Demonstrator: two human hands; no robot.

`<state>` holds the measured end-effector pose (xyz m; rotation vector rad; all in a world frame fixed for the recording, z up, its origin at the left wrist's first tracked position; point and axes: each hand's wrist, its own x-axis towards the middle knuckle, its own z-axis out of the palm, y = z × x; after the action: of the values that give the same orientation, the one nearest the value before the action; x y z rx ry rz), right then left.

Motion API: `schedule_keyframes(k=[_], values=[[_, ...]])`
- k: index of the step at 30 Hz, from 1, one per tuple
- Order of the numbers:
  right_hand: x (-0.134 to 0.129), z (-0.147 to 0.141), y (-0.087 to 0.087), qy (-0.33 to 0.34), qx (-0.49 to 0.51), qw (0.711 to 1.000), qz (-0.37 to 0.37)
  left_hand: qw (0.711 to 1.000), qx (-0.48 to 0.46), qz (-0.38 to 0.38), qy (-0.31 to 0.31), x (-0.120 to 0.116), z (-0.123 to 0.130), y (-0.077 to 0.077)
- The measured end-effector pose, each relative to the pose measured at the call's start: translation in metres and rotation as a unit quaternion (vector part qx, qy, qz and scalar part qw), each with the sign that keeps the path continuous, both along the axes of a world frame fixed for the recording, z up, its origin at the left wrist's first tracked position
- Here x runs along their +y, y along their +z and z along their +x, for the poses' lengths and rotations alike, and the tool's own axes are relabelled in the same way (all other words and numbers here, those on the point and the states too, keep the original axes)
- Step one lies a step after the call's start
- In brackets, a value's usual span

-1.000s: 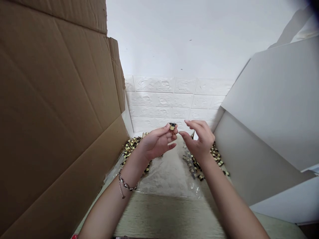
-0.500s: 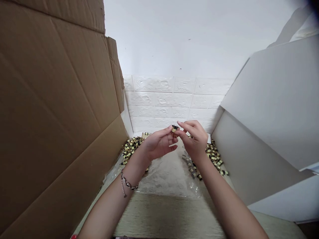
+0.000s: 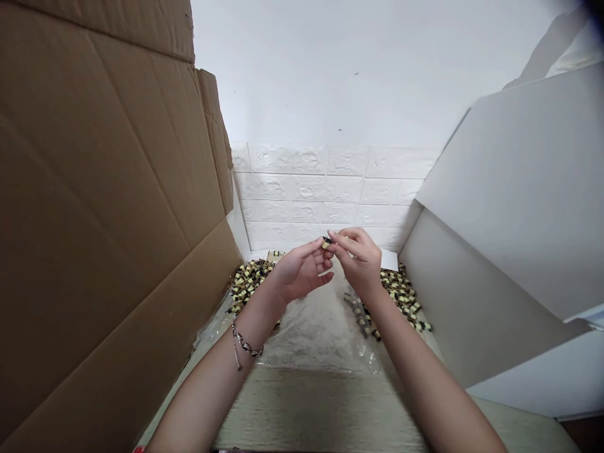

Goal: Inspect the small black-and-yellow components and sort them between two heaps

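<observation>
While the left hand [image 3: 302, 275] and right hand [image 3: 361, 259] pinch the component [image 3: 325, 245] over the plastic sheet [image 3: 316, 346], it seems light and stiff, best held mid-body.

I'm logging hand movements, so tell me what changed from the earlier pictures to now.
The right hand, apart from the small part a second ago, has moved left and now has its fingertips at it. The left hand still holds the part. The clear plastic stayed put.
</observation>
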<state>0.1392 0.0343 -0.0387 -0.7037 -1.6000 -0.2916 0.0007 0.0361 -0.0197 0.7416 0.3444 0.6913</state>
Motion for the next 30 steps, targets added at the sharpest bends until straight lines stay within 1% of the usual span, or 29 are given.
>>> schedule_keyframes(k=[5, 11, 14, 18, 21, 24, 26, 30], values=[[-0.005, 0.003, 0.006, -0.032, -0.051, 0.998, -0.004, 1.000, 0.000, 0.009, 0.011, 0.002, 0.002, -0.004], [-0.008, 0.005, 0.008, -0.066, -0.112, 0.991, 0.007, 0.999, -0.004, 0.029, 0.013, 0.003, 0.002, -0.005], [-0.011, 0.004, 0.008, -0.090, -0.129, 0.987, 0.035, 1.000, -0.007, 0.029, 0.006, 0.002, 0.001, -0.005], [-0.015, 0.003, 0.009, -0.141, -0.155, 0.974, 0.086, 0.999, -0.003, 0.033, -0.007, 0.001, 0.000, -0.005], [-0.018, 0.004, 0.008, -0.163, -0.172, 0.966, 0.106, 0.999, -0.007, 0.032, -0.020, 0.000, 0.001, -0.005], [-0.018, 0.005, 0.004, -0.161, -0.161, 0.967, 0.116, 0.999, -0.007, 0.034, -0.027, -0.003, 0.002, -0.005], [-0.018, 0.004, 0.001, -0.152, -0.139, 0.972, 0.110, 0.999, -0.001, 0.033, -0.022, -0.006, 0.003, -0.003], [-0.018, -0.004, -0.002, -0.112, -0.048, 0.990, 0.072, 0.999, 0.019, 0.023, -0.017, -0.009, 0.004, 0.001]])
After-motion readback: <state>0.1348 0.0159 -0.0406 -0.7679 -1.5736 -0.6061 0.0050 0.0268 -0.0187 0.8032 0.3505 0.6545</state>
